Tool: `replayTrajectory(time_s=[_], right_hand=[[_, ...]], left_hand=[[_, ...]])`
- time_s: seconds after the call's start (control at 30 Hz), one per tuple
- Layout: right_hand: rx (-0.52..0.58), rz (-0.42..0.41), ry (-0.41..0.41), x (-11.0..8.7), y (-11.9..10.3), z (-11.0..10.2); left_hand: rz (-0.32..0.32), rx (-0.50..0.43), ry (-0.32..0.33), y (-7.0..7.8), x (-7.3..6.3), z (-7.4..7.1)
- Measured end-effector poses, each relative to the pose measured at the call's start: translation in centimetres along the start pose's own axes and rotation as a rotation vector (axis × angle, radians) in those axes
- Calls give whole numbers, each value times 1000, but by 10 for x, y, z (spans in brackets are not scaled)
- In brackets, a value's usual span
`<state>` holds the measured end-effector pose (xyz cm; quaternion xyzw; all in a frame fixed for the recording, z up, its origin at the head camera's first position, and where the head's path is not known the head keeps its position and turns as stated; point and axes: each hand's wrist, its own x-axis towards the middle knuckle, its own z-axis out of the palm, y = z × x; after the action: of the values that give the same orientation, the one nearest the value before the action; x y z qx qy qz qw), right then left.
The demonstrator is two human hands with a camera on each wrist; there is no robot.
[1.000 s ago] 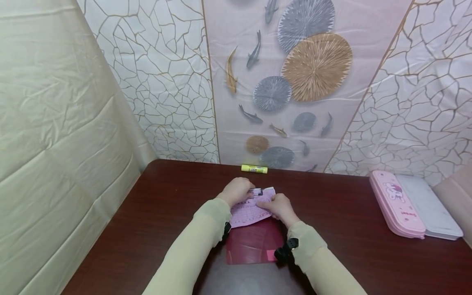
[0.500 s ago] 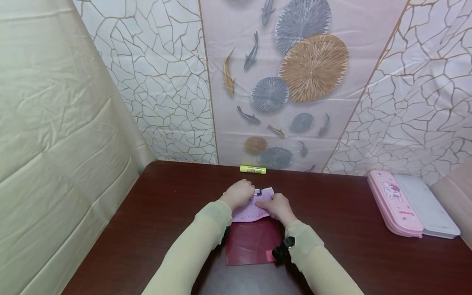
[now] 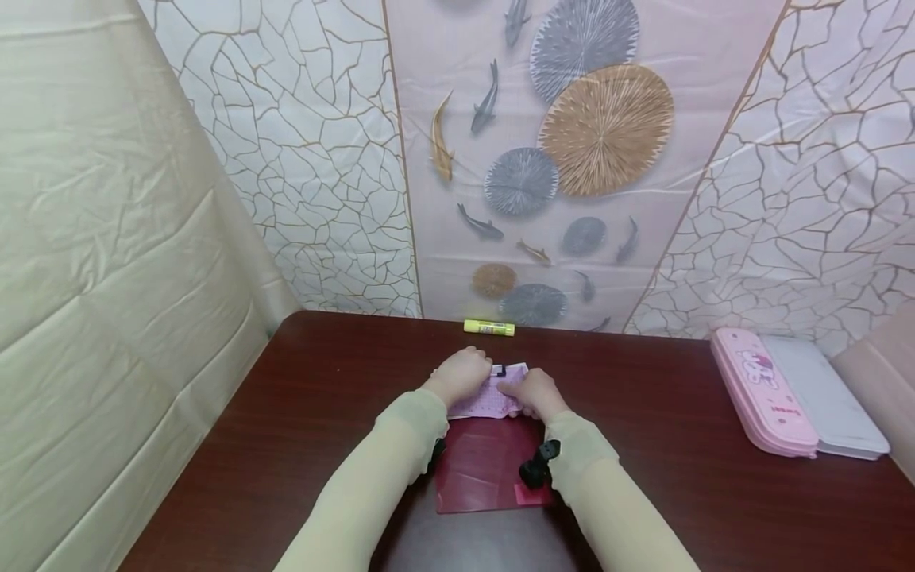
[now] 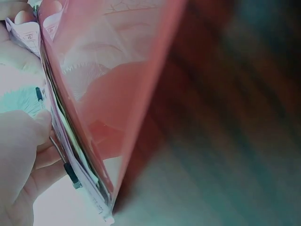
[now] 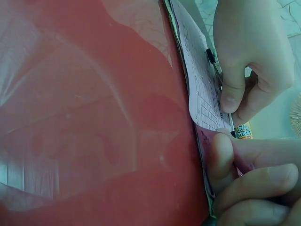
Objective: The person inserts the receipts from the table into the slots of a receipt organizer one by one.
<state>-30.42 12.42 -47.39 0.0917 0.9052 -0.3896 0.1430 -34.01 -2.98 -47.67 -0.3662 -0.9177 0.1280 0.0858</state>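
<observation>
A translucent red plastic sheet or folder [image 3: 479, 469] lies in front of me, its far end at my hands. Lilac printed sheets [image 3: 493, 403] curl up at that end, with layered paper edges in the left wrist view. Along the far edge runs a thin metal clip bar [image 3: 497, 371] with black ends [image 5: 210, 56]. My left hand [image 3: 463, 373] pinches this clip between thumb and fingers. My right hand [image 3: 539, 392] grips the right edge of the lilac sheets, thumb on top. In the right wrist view its fingers [image 5: 256, 186] curl beside the paper's corner.
A yellow glue stick [image 3: 489, 327] lies at the table's back edge. On the right are a pink pencil case [image 3: 765, 393] and a flat grey-white case [image 3: 829, 397]. Patterned cloth [image 3: 472, 159] hangs behind the dark red-brown table [image 3: 314, 413].
The near edge of the lilac sheets has moved away from me, baring more of the red sheet. My right hand has shifted slightly left; my left hand stays at the clip.
</observation>
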Motion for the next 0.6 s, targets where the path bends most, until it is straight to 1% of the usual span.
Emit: replayTrajectory(time_s=[0.13,0.17,0.23,0.33,0.43,0.6], right_hand=[[-17,-1,0,2,0,1],[-20,-2,4,3,0,1],[-17,3,11,2,1,2],[-1,7,16,0,1,3],[15,-9,21,-3,-1,3],[24,-48,39,-6,-2,-4]], left_hand=[[4,10,9,0,-1,-2],[-5,4,-14,2,-3,-9],[-1,1,-12,2,-4,-8],[-8,-16,-33,2,-5,-7],[-34,-62,-53,0,-6,-10],[-90,-178,-18,-4,-4,-13]])
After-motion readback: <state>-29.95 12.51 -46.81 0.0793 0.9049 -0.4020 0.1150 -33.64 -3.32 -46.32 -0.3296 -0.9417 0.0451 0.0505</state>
